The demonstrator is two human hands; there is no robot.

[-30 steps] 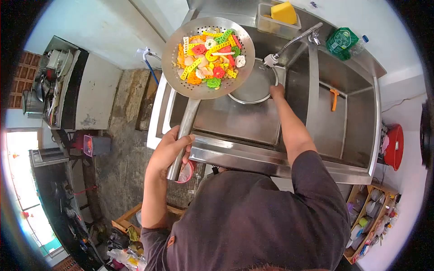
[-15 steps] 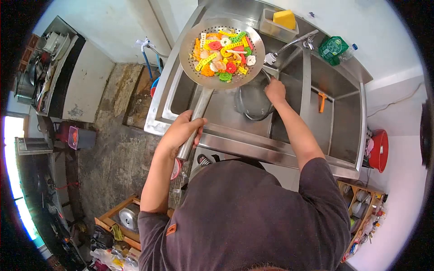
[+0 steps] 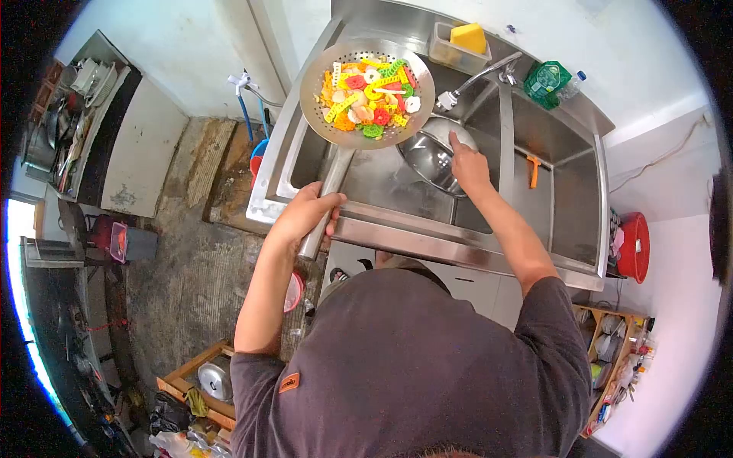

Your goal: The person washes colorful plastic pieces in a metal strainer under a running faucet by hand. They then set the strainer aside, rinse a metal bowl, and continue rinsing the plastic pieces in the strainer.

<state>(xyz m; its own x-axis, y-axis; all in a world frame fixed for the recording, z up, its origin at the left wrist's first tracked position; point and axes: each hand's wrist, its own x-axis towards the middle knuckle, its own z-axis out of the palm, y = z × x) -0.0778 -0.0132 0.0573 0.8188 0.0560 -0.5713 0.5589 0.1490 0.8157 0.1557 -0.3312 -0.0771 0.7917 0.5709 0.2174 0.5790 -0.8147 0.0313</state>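
My left hand (image 3: 309, 214) is wrapped round the thick metal handle of a perforated strainer (image 3: 314, 114). Colourful crackers (image 3: 370, 95) in red, yellow, green, orange and white lie in its bowl, which is held above the left part of the steel sink (image 3: 374, 183). Under the faucet (image 3: 449, 99), a shiny metal bowl (image 3: 431, 162) sits tilted in the sink basin. My right hand (image 3: 469, 164) grips the right rim of this bowl, its fingers closed on the edge.
A plastic tub (image 3: 458, 55) with a yellow sponge (image 3: 468, 37) stands at the back ledge, beside a green pouch (image 3: 547, 82). An orange-handled tool (image 3: 533, 172) lies in the right basin. A red basin (image 3: 634, 246) is right of the sink.
The metal bowl has tipped, so that its shiny surface now shows. My right hand has shifted slightly on its rim. The strainer stays raised, and the whole view has moved a little.
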